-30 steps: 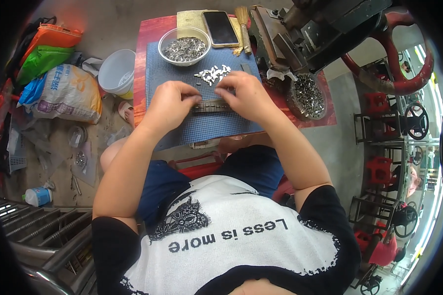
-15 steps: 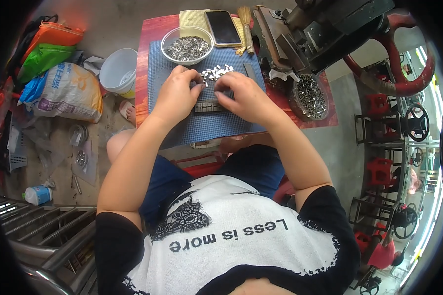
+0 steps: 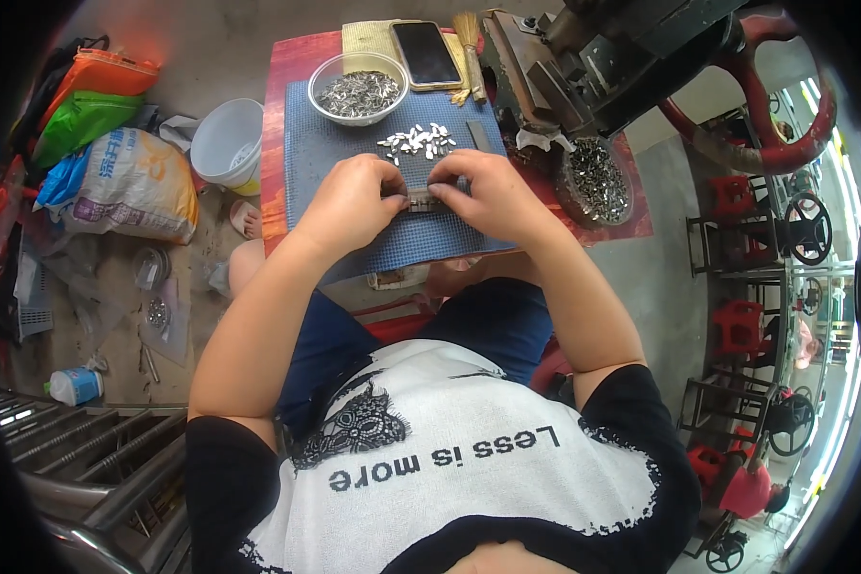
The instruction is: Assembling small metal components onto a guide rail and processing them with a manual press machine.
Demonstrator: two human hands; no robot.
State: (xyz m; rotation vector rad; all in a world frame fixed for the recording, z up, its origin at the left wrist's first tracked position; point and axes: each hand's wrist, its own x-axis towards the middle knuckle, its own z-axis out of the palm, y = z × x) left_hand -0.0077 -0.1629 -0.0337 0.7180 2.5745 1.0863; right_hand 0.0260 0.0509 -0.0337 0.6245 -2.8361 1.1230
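Note:
A slotted dark metal block [image 3: 421, 199] lies on the blue ribbed mat [image 3: 392, 251], its ends covered by my fingers. My left hand [image 3: 351, 203] is at its left end, thumb and fingertips closed together. At the right end, my right hand [image 3: 488, 194] has its thumb and index finger pinched close over the block. Anything small in either pinch is hidden. Just beyond the hands, a loose pile of small shiny white-silver metal pieces [image 3: 419, 141] is spread on the mat. Behind it stands a clear plastic bowl [image 3: 318, 88] full of thin metal pieces.
A phone [image 3: 425, 55] and a small straw brush [image 3: 469, 57] lie at the back. A flat metal bar [image 3: 478, 136] rests right of the pile. On the right are a heavy press [image 3: 631, 72] with a red handwheel and a tub of metal parts [image 3: 595, 182]. A white bucket [image 3: 228, 143] stands left.
Both hands have come down toward me onto the block, from beside the pile of pieces. The pile is now more in view, and the block's ends are covered.

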